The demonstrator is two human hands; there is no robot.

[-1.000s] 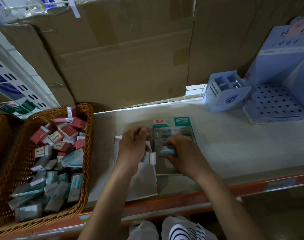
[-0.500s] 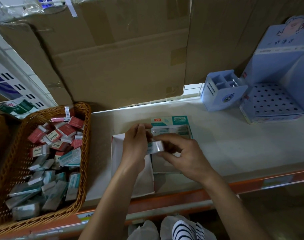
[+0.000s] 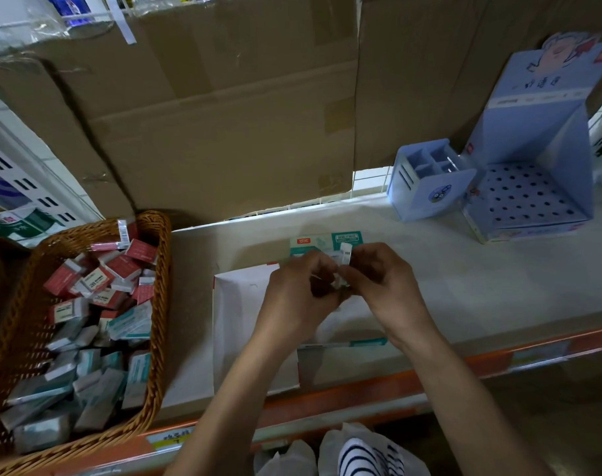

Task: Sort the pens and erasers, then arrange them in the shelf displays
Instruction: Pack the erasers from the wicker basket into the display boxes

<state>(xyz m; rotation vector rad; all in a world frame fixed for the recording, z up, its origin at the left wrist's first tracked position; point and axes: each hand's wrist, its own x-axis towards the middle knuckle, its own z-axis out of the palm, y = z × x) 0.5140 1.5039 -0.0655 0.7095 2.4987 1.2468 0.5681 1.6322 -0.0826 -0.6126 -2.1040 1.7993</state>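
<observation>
Both hands meet above the teal-and-white display box [image 3: 327,240] on the shelf. My right hand [image 3: 382,280] pinches a small white wrapped eraser [image 3: 345,253] that stands upright between its fingertips. Against it, my left hand [image 3: 297,297] has its fingers curled on the eraser's lower end. The hands hide most of the box's inside. A white box [image 3: 241,324] with its flap open lies just left of it. At the left, a wicker basket [image 3: 158,304] holds several red-sleeved and teal-sleeved erasers [image 3: 96,324].
Big cardboard cartons [image 3: 224,132] wall off the back of the shelf. At the right stand a light blue pen holder [image 3: 426,187] with compartments and a blue display stand [image 3: 533,187] with a perforated base. The shelf's orange front edge [image 3: 430,369] runs below my wrists.
The hands have lifted from inside the display box and come together. The eraser, held flat half a second ago, now stands upright between both hands' fingertips.
</observation>
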